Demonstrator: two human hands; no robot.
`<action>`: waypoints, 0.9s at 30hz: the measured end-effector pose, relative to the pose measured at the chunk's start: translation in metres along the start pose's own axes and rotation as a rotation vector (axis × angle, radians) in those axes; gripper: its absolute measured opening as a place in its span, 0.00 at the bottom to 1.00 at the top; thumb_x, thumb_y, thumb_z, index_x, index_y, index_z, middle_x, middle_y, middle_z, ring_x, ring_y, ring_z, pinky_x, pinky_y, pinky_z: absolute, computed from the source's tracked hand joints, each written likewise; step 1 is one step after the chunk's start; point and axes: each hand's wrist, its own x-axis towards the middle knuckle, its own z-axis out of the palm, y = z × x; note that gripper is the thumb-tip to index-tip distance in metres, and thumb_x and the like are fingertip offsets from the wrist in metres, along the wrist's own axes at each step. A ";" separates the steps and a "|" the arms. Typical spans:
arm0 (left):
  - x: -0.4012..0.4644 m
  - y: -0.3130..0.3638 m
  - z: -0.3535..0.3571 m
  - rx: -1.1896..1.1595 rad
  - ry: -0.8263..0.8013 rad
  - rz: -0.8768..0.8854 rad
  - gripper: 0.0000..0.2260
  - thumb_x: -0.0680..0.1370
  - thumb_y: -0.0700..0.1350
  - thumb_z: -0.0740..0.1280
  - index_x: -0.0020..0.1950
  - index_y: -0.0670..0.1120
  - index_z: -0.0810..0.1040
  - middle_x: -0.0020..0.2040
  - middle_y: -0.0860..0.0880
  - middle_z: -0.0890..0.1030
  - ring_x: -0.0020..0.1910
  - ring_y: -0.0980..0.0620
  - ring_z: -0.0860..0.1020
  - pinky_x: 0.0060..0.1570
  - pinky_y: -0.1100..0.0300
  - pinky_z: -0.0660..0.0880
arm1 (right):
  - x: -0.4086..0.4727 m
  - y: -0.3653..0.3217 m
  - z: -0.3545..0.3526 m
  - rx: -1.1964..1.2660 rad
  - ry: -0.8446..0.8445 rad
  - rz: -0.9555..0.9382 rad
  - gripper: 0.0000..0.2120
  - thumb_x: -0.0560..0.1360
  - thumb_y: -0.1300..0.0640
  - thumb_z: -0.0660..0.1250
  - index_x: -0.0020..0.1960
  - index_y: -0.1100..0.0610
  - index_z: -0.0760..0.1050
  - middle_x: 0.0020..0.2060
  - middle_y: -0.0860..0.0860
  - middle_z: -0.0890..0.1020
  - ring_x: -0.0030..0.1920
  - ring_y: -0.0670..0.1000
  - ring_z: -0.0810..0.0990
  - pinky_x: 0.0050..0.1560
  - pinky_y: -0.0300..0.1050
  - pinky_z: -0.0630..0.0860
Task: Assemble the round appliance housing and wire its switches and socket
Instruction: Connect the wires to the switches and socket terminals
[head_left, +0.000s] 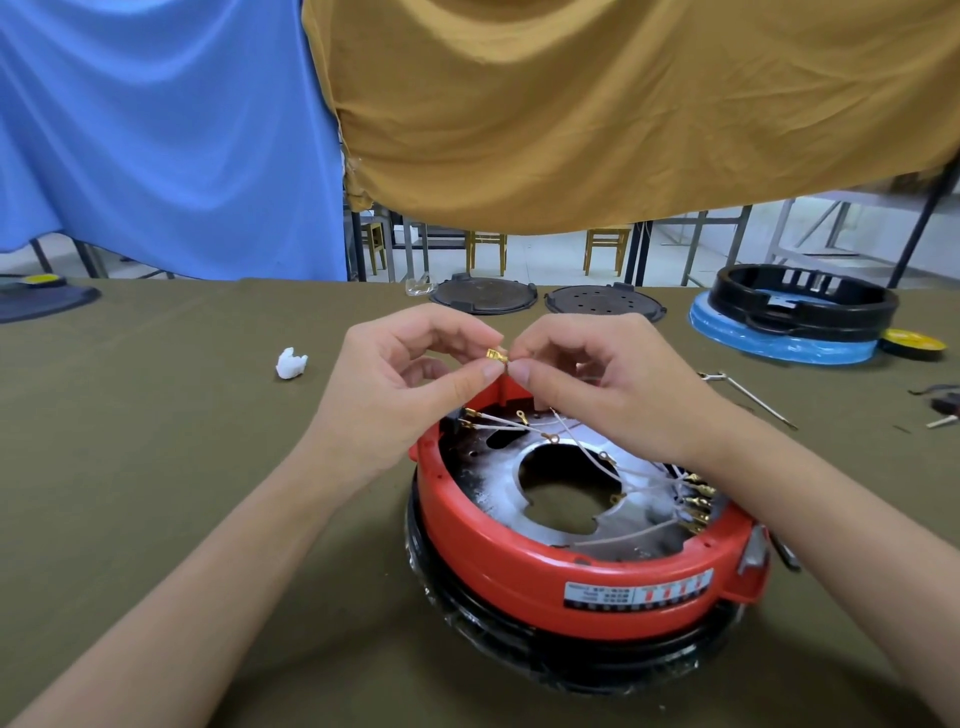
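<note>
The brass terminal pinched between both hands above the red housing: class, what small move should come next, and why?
Probably lower the brass terminal toward the far rim of the red housing and push it onto a switch tab there. The left hand and right hand hold it just above that rim, where other terminals already sit. Its tab is hidden.
</note>
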 end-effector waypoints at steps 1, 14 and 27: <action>0.000 0.000 -0.001 -0.001 0.010 -0.003 0.07 0.73 0.38 0.74 0.49 0.46 0.83 0.44 0.42 0.84 0.40 0.40 0.80 0.42 0.43 0.78 | 0.000 0.000 0.000 -0.004 0.003 0.003 0.04 0.79 0.60 0.68 0.47 0.59 0.80 0.33 0.53 0.80 0.34 0.54 0.76 0.36 0.49 0.73; 0.000 0.000 0.000 0.054 -0.021 -0.020 0.07 0.73 0.38 0.74 0.45 0.50 0.85 0.41 0.47 0.85 0.39 0.50 0.82 0.43 0.57 0.78 | 0.001 -0.007 0.002 -0.334 0.099 -0.116 0.04 0.76 0.59 0.67 0.48 0.56 0.81 0.33 0.46 0.80 0.31 0.48 0.73 0.34 0.36 0.68; 0.000 0.002 -0.001 -0.057 -0.029 -0.232 0.09 0.74 0.52 0.71 0.45 0.47 0.84 0.41 0.46 0.84 0.40 0.31 0.74 0.43 0.23 0.67 | 0.001 -0.010 0.002 -0.635 0.301 -0.384 0.06 0.77 0.63 0.68 0.46 0.61 0.84 0.34 0.53 0.82 0.35 0.56 0.80 0.30 0.52 0.76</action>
